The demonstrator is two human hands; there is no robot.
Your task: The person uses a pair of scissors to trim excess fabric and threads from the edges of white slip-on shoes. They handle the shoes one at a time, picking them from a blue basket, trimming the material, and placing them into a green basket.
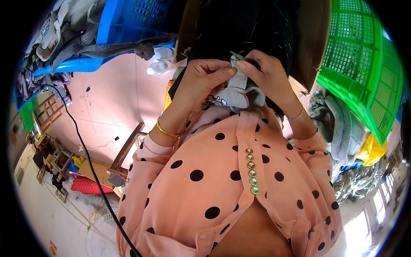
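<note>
Close in front of my body, my left hand (205, 77) pinches the edge of a light grey fabric piece (236, 97) between thumb and fingers. On the other side of its narrow upright strip, my right hand (267, 70) grips the same cloth, its thumb pressed near the strip's top. Folded lower parts of the piece hang below the fingers, with a small printed patch on the left part. A thin green tip (236, 55) sticks up between the hands; its kind is unclear. Something dark shows inside the curled right fingers, mostly hidden.
Dark cloth (239, 30) covers my lap, between brown boards (314, 43). A blue basket (132, 21) with grey garments stands at the left, near clear plastic bottles (159, 67). At the right are a green basket (351, 55) and heaped grey fabric (338, 124). A black cable (85, 150) crosses the left side.
</note>
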